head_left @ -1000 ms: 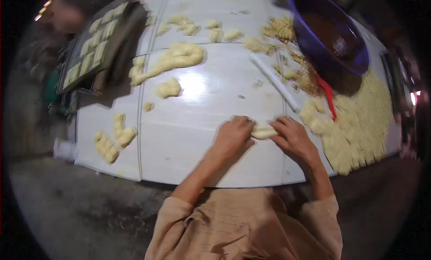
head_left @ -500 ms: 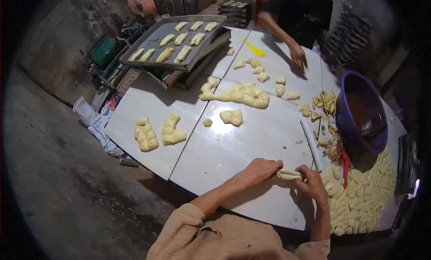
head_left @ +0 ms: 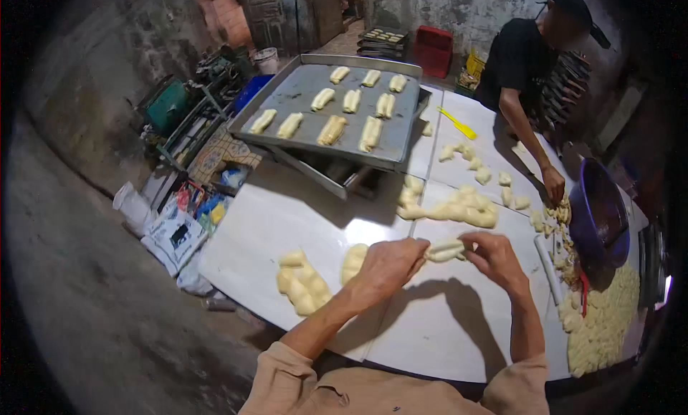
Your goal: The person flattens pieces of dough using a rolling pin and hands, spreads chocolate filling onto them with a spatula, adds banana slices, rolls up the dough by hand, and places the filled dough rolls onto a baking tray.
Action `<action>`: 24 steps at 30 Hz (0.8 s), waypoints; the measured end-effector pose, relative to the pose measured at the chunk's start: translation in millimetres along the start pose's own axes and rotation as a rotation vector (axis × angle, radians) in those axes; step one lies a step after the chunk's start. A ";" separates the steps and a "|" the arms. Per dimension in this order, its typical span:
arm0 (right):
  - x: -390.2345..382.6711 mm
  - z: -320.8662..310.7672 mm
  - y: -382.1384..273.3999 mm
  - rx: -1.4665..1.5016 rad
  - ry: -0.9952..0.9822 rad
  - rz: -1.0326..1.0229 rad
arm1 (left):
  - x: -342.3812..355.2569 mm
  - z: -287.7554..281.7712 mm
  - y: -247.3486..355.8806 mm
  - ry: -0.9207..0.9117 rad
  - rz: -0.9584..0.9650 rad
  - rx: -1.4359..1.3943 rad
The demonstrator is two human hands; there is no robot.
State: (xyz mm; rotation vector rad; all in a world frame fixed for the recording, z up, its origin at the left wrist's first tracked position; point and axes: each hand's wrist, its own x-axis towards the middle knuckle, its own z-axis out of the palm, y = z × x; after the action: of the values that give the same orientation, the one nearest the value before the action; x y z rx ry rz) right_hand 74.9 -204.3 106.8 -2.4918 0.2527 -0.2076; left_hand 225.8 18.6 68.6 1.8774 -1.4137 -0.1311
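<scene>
A pale, rolled piece of dough (head_left: 446, 251) with lengthwise ridges is held up over the white tabletop. My left hand (head_left: 393, 266) is closed on its left end, and my right hand (head_left: 496, 257) pinches the right end. Just left of my left hand lies a lumpy dough strip (head_left: 302, 284); a second dough strip (head_left: 352, 263) is partly covered by that hand. Beyond my hands rests a long dough mass (head_left: 462, 207). A metal baking tray (head_left: 283, 92) at the far left carries several shaped dough pieces, spaced apart.
Another person's hand (head_left: 553, 184) reaches to filling pieces beside a purple basin (head_left: 622, 221). A white rod (head_left: 549, 270), a red tool (head_left: 584, 293) and many small dough pieces (head_left: 605, 318) lie at right. A yellow brush-like tool (head_left: 459, 124) lies farther back.
My hands have lifted the dough piece away from the near edge, toward the far tray. The view has swung left. The other person's hand has moved to the pieces by the basin.
</scene>
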 end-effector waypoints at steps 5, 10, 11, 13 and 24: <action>148.3 31.3 -70.2 -0.094 0.158 -0.269 | 27.2 -121.7 -70.2 0.092 -0.194 0.152; 318.6 62.7 -122.4 -0.064 0.135 -0.367 | 58.5 -220.7 -159.8 0.270 -0.288 0.315; 350.0 67.6 -123.0 -0.068 0.132 -0.343 | 70.6 -231.1 -176.4 0.252 -0.307 0.341; 412.3 84.8 -132.3 -0.059 0.137 -0.339 | 88.4 -252.6 -213.3 0.292 -0.322 0.372; 604.6 153.1 -113.9 -0.426 0.116 -0.320 | 156.4 -281.4 -360.4 0.192 -0.465 0.532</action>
State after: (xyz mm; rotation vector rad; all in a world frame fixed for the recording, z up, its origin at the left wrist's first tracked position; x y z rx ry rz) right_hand 707.7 -165.7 106.7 -2.9403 -0.0672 -0.4736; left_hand 706.5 60.3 96.1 2.5579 -0.9131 0.2177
